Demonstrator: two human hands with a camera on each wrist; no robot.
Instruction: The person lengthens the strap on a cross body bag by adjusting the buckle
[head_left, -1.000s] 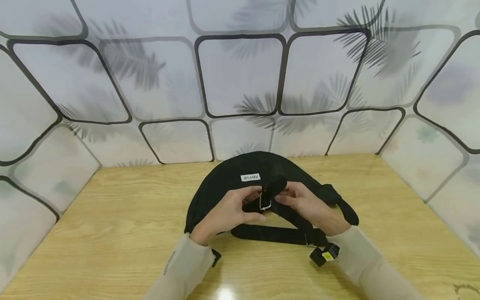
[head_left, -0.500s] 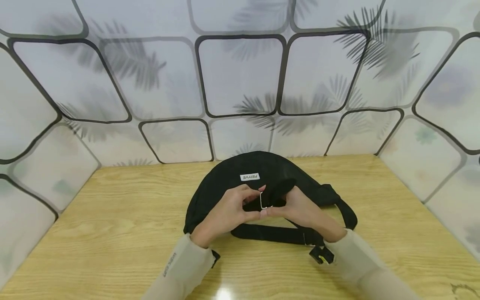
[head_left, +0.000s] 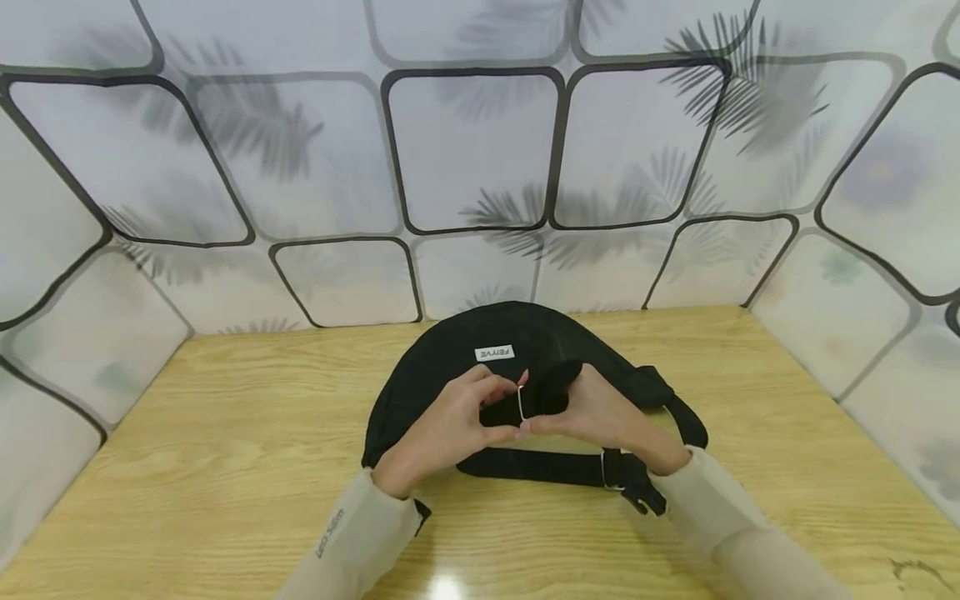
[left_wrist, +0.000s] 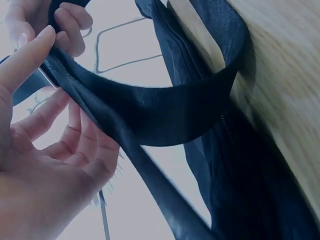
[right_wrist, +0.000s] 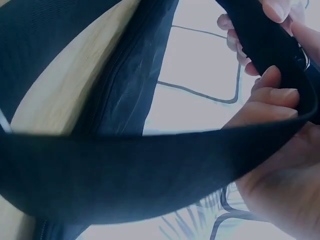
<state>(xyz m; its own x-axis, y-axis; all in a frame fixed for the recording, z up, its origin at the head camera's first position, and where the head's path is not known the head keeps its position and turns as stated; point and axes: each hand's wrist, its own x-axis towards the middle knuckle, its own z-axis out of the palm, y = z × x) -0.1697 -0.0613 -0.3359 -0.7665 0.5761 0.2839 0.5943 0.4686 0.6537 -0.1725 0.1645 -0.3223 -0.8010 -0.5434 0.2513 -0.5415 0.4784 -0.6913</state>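
Observation:
A black crossbody bag point(head_left: 427, 367) lies on the wooden table, its small white label point(head_left: 494, 352) upside down in the head view. Above its front edge, my left hand point(head_left: 453, 417) pinches the bag's black strap point(left_wrist: 165, 112) beside a metal slider buckle point(head_left: 521, 402). My right hand point(head_left: 600, 408) holds the strap just right of this buckle, its fingers curled round a raised loop point(head_left: 557, 383). Both thumb tips meet below the buckle. In the right wrist view the strap point(right_wrist: 125, 175) sweeps across in front of the right hand point(right_wrist: 280, 170). Fingers partly hide the buckle.
Another strap section point(head_left: 525, 467) with a second metal slider point(head_left: 611, 471) lies along the bag's near side. A dark piece point(head_left: 645, 496) near the right wrist is hard to make out. A patterned cloth wall point(head_left: 480, 150) closes off the table's back and sides.
My right hand has moved left and turned, bringing its thumb against the left thumb below the buckle. The left hand keeps its grip. The bag stays in place on the table.

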